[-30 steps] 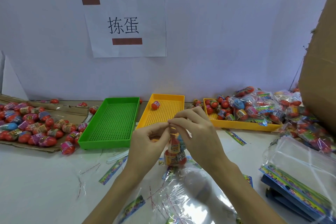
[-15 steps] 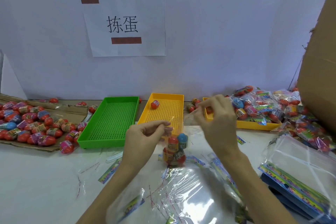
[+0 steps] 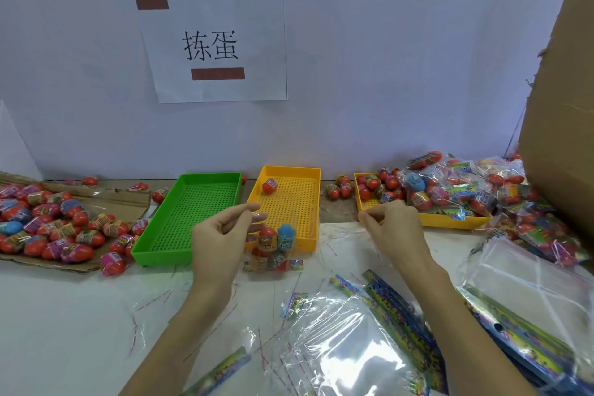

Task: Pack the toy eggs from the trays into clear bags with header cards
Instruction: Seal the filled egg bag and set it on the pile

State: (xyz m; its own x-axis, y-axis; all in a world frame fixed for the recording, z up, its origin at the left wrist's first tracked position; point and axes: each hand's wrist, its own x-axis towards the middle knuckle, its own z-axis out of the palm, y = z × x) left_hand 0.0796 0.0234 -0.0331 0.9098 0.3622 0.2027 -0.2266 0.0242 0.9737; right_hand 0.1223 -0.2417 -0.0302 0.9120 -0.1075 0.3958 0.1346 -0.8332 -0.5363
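My left hand (image 3: 218,235) pinches the top of a clear bag (image 3: 273,251) that holds several toy eggs, red and blue, and hangs in front of the middle yellow tray (image 3: 289,169). One red egg (image 3: 270,186) lies in that tray. My right hand (image 3: 393,230) is off to the right near the right yellow tray (image 3: 450,222), its fingertips pinched on a thin clear peel strip that is barely visible. The green tray (image 3: 160,259) has no eggs in it. Loose eggs (image 3: 48,225) lie heaped on cardboard at the left.
Packed bags (image 3: 456,186) pile over the right yellow tray and beyond. Empty clear bags with header cards (image 3: 347,347) lie in front of me, with a stack of them (image 3: 530,299) at the right. A cardboard box (image 3: 562,106) stands at the right edge. Thin strips litter the white table.
Both hands were together at the bag's top. My right hand has pulled away to the right with a thin strip, while my left hand keeps hold of the bag.
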